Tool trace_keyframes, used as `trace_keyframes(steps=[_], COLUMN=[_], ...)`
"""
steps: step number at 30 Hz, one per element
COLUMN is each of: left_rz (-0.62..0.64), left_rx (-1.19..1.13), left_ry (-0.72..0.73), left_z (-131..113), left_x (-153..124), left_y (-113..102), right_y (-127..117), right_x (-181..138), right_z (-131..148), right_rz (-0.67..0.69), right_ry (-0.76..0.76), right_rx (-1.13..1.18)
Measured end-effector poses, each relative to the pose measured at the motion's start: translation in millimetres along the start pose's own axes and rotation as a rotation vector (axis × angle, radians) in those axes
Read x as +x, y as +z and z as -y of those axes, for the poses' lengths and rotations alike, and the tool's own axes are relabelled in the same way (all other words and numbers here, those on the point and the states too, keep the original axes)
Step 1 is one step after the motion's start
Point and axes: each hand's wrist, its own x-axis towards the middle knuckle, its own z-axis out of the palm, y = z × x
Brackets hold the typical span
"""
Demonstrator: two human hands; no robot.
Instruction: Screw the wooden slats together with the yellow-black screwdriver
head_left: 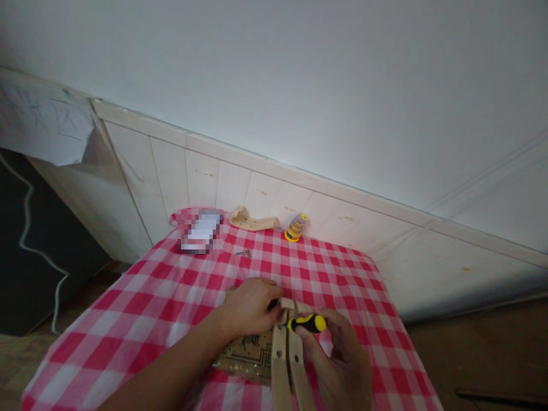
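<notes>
The checked tablecloth [342, 268] lies open to my left and ahead, up to the panelled wall [201, 177]. There a curved wooden piece [252, 221], a yellow bit holder [296, 227] and some screws [244, 252] sit well apart from my hands. The table's right edge drops away near my right hand [342, 357].

My left hand [250, 308] is curled over the top end of the wooden slats [287, 357], which rest on a patterned board [250, 351]. My right hand grips the screwdriver [309, 323], with its tip at the slats just below my left fingers.
</notes>
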Motion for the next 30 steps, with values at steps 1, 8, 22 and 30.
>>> trace_keyframes(steps=[1, 8, 22, 30], left_rz=[0.001, -0.002, -0.028, -0.003], left_rx=[-0.002, -0.025, 0.002, -0.012], left_ry=[-0.002, 0.003, 0.029, 0.019], left_z=[0, 0, 2, 2], left_x=[0, 0, -1, 0], left_y=[0, 0, 3, 2], right_y=[-1, -15, -16, -11], right_x=[-1, -11, -31, -30], right_z=[0, -2, -9, -1], right_rz=[-0.013, -0.163, -0.184, -0.125], right_ry=[0.009, 0.098, 0.052, 0.011], right_rx=[0.02, 0.108, 0.1, 0.144])
